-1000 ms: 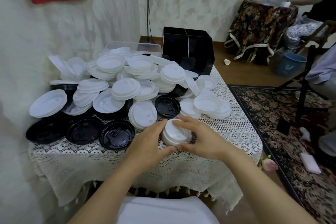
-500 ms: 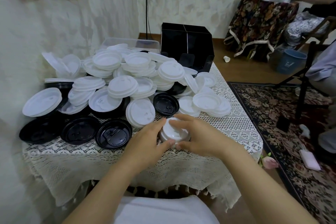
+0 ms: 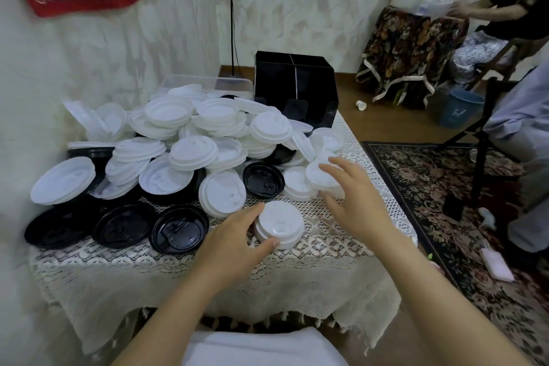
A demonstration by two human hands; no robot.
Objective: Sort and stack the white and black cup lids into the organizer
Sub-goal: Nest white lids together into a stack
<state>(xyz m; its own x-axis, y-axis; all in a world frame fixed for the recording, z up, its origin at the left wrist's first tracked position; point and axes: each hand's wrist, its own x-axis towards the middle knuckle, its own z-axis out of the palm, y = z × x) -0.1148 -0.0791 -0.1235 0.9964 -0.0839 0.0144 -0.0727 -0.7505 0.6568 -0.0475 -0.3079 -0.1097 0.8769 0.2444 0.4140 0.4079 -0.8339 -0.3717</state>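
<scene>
I read: left hand (image 3: 234, 235) grips white lid stack (image 3: 280, 223), flat on cloth (image 3: 326, 249), tops up, axis vertical. Right hand (image 3: 356, 199) just right of stack, spread wide, empty. Organizer (image 3: 297, 86) well beyond both hands.

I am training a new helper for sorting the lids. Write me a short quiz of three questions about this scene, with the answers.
1. True or false: the right hand grips the white lid stack.
2. Where on the table does the black organizer stand? A) near edge B) far end C) middle
3. Fill in: the front-left lids, lying in a row, are ___ in colour.

Key
1. False: the left hand holds it and the right hand is open.
2. B
3. black
</scene>
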